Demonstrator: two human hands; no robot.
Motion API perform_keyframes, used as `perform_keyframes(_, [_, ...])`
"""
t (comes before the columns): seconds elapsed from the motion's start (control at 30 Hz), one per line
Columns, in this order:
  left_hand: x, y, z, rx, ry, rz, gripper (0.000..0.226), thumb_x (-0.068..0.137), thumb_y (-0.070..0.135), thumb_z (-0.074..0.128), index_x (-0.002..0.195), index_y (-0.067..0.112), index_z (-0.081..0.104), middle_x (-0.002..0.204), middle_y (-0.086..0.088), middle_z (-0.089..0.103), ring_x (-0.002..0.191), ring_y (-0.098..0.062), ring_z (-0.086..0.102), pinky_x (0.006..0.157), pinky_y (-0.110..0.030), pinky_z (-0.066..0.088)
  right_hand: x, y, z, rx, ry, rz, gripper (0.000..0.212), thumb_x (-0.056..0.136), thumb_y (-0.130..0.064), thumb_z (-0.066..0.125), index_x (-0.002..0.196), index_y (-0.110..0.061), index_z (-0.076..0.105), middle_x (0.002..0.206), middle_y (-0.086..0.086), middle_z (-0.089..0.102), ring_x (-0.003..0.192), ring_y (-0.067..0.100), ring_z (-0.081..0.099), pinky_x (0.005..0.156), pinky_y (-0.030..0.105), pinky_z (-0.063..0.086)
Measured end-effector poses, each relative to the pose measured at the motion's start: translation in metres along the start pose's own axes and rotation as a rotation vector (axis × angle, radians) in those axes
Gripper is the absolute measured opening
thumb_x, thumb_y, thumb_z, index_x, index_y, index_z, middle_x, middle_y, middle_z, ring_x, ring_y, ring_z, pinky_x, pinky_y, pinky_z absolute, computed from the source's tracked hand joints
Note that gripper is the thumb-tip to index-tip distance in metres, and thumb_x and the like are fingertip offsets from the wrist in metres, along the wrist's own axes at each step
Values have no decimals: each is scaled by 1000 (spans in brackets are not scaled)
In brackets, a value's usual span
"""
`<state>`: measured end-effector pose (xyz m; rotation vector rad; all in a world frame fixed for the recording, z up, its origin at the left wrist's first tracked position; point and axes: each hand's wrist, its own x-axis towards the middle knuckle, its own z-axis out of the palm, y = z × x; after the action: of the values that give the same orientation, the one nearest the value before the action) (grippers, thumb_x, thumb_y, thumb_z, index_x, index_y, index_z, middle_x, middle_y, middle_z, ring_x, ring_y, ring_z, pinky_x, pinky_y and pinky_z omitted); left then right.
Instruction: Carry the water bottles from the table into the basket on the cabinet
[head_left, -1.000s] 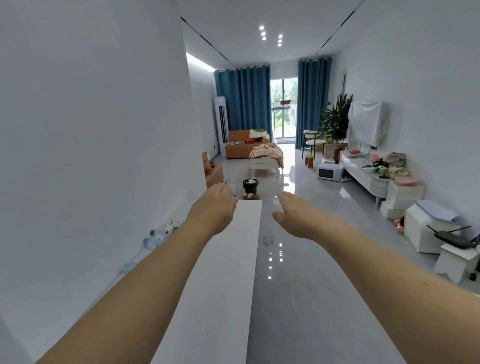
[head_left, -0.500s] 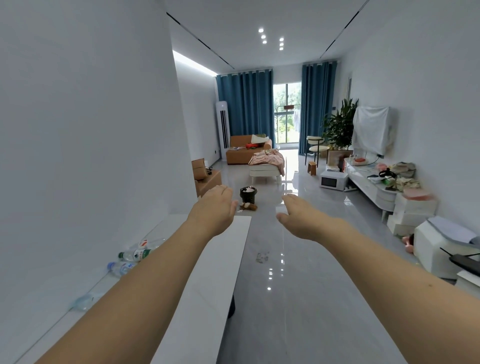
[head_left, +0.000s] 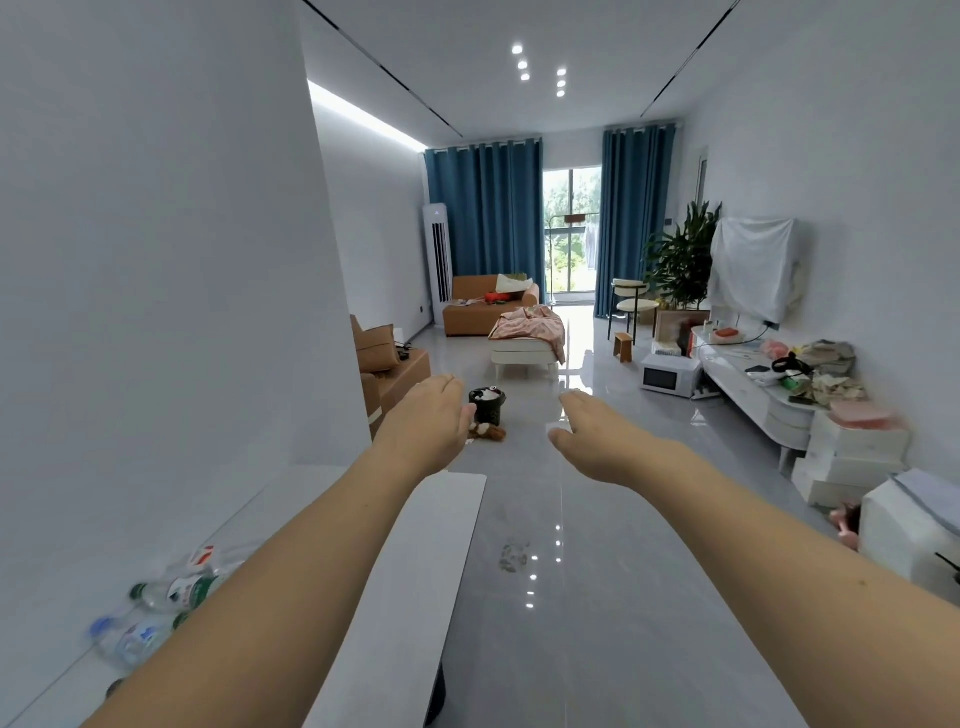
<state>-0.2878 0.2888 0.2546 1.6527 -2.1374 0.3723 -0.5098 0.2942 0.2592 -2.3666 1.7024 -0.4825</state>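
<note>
Several clear plastic water bottles lie on their sides at the left of the white table (head_left: 447, 525), against the wall. One has a green cap and green label (head_left: 174, 592), one a blue cap (head_left: 127, 636), one a red and white label (head_left: 205, 556). My left forearm passes just right of them. My left hand (head_left: 428, 423) is stretched forward above the table's far end, palm down, holding nothing. My right hand (head_left: 597, 441) reaches forward over the floor, fingers loosely apart, holding nothing. No basket is in view.
A white wall runs along the left. Ahead on the glossy grey floor stand a black bin (head_left: 487, 405) and a brown toy (head_left: 485, 431). A long white cabinet (head_left: 753, 389) with clutter, white boxes (head_left: 852, 457) and a microwave (head_left: 667, 376) line the right.
The view has swung right and the bottles have slid toward the lower left corner. More of the table's far end and the floor shows. Both hands stay stretched forward, holding nothing.
</note>
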Motion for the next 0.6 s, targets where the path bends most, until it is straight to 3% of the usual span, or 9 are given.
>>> perform_keyframes(0.13, [74,-28,31,-1,-32,-30,37,103,30,38,129,7,52,135,-10,53,123,-24,48,100,-37,41,84,20,-7,-1,10,6,42,99,-30,42,133,-4,40,140,14,42,126,27,40,102,36,33])
perform_keyframes(0.33, [154,-55,68,-8,-40,-51,37,103,30,39,126,6,53,132,-11,55,121,-25,49,101,-38,42,176,40,-5,6,-15,7,54,100,-29,42,146,-5,28,155,13,26,141,28,25,113,38,22])
perform_keyframes(0.5, [187,-82,90,43,-41,-92,35,102,29,40,123,5,56,128,-11,56,118,-26,51,99,-34,39,243,45,6,-6,-54,-38,51,99,-29,41,143,-6,32,149,14,35,135,28,33,108,36,27])
perform_keyframes(0.6, [191,-104,92,77,-21,-199,33,103,31,40,121,9,55,126,-9,57,113,-25,53,95,-35,43,282,39,16,10,-91,-94,39,97,-26,43,130,-6,43,136,14,45,123,27,41,99,35,34])
